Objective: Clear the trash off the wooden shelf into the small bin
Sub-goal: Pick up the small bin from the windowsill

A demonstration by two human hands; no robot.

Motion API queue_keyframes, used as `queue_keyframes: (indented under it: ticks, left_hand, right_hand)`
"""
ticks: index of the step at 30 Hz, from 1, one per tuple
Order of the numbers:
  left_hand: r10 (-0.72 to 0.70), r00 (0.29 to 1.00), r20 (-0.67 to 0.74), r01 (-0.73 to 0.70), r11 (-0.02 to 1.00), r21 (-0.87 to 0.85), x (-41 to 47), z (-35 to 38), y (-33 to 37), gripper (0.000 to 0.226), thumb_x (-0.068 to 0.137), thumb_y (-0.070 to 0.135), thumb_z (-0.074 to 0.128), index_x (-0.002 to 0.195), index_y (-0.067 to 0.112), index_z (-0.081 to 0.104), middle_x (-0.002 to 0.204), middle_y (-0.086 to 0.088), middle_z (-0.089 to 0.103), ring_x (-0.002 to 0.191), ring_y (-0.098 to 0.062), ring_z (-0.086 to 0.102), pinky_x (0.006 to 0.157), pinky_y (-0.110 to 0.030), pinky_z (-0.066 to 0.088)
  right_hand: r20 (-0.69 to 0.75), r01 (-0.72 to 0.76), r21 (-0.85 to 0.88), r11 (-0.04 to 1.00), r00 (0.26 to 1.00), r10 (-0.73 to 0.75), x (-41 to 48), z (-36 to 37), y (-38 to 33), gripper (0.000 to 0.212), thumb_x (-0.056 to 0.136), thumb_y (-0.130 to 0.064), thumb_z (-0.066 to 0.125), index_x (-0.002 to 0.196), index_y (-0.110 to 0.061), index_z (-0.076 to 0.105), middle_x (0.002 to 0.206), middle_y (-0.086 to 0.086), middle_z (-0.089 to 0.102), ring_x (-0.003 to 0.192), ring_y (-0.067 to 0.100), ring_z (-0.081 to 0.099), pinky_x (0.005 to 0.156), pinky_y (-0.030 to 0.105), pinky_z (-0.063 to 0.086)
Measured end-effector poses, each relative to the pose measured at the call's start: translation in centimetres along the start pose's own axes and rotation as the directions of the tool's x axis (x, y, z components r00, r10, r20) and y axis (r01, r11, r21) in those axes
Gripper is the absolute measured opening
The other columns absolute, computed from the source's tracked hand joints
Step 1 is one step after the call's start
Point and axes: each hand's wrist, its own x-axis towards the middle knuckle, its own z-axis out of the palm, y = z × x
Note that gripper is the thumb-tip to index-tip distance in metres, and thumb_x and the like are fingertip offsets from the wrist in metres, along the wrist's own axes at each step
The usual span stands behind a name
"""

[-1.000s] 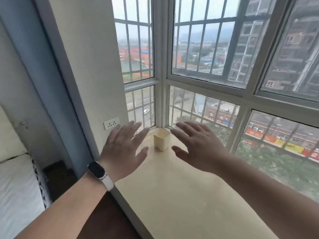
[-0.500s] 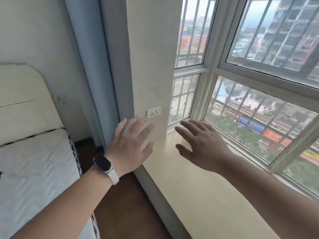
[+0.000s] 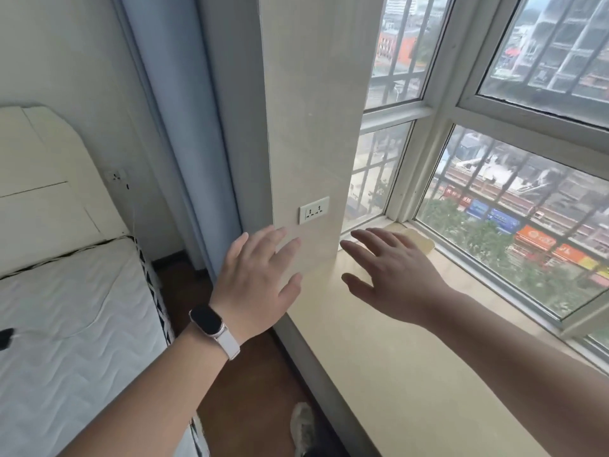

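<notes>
The pale wooden shelf [image 3: 412,374] runs along under the window. No trash shows on the part of it I can see. A small cream bin [image 3: 423,244] stands in the far corner by the window, mostly hidden behind my right hand. My right hand [image 3: 395,275] hovers over the shelf with its fingers spread, holding nothing. My left hand [image 3: 260,285], with a watch on the wrist, is held out flat in front of the wall panel, fingers straight and empty.
A wall panel with a white socket [image 3: 314,210] rises at the shelf's left end. A white mattress [image 3: 66,324] and cream headboard [image 3: 39,179] lie to the left. Dark floor and a shoe [image 3: 303,427] are below, and barred windows [image 3: 527,209] line the right.
The view has swung left, bringing the bed and wall into sight. The bin, fully visible a second ago, is now mostly behind my right hand. Both hands stay spread and empty.
</notes>
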Motion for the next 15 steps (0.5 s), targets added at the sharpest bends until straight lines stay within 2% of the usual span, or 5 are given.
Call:
queue_keyframes:
  ticks: [2,6,10,13,15]
  left_hand:
    - [0.010,1.000,0.013,-0.010,1.000,0.007,1.7,1.5,-0.8,0.049,0.085,0.027,0.079,0.130,0.009,0.070,0.137,-0.019,0.068,0.130,-0.041,0.062,0.109,-0.065,0.045]
    - [0.039,0.998,0.053,-0.040,0.999,0.003,6.7,4.6,-1.8,0.049,0.089,0.035,0.058,0.130,0.011,0.070,0.136,-0.017,0.069,0.130,-0.039,0.063,0.110,-0.063,0.044]
    - [0.112,0.991,0.071,-0.112,0.994,-0.001,12.6,8.2,-1.9,0.047,0.084,0.030,0.072,0.128,0.012,0.071,0.134,-0.016,0.070,0.127,-0.039,0.065,0.109,-0.061,0.044]
    - [0.179,0.979,0.100,-0.179,0.984,-0.010,16.9,10.5,-1.6,0.051,0.087,0.037,0.052,0.127,0.012,0.072,0.132,-0.016,0.071,0.124,-0.038,0.067,0.107,-0.061,0.046]
    - [0.215,0.969,0.122,-0.214,0.977,-0.020,19.5,11.9,-1.2,0.053,0.087,0.039,0.047,0.126,0.013,0.073,0.132,-0.015,0.072,0.125,-0.037,0.067,0.111,-0.053,0.044]
  right_hand:
    - [0.017,-0.005,0.021,1.000,1.000,0.005,1.6,1.5,1.1,0.057,0.091,-0.055,0.038,0.131,-0.017,0.054,0.132,0.007,0.056,0.123,0.032,0.048,0.100,0.044,0.038]
    - [0.046,-0.057,0.035,0.998,0.997,0.055,4.9,4.3,4.5,0.056,0.091,-0.054,0.038,0.130,-0.018,0.053,0.133,0.008,0.055,0.123,0.032,0.048,0.100,0.045,0.038]
    - [0.044,-0.125,0.062,0.990,0.992,0.122,8.0,6.2,8.7,0.056,0.090,-0.053,0.039,0.129,-0.017,0.054,0.130,0.009,0.057,0.120,0.032,0.049,0.097,0.044,0.039]
    - [0.065,-0.175,0.079,0.981,0.983,0.170,9.7,7.4,11.8,0.057,0.091,-0.054,0.037,0.131,-0.017,0.054,0.132,0.009,0.055,0.123,0.031,0.047,0.100,0.044,0.037]
    - [0.082,-0.221,0.090,0.971,0.973,0.214,10.6,8.0,13.8,0.059,0.091,-0.055,0.034,0.132,-0.017,0.053,0.134,0.008,0.054,0.125,0.030,0.046,0.101,0.043,0.036]
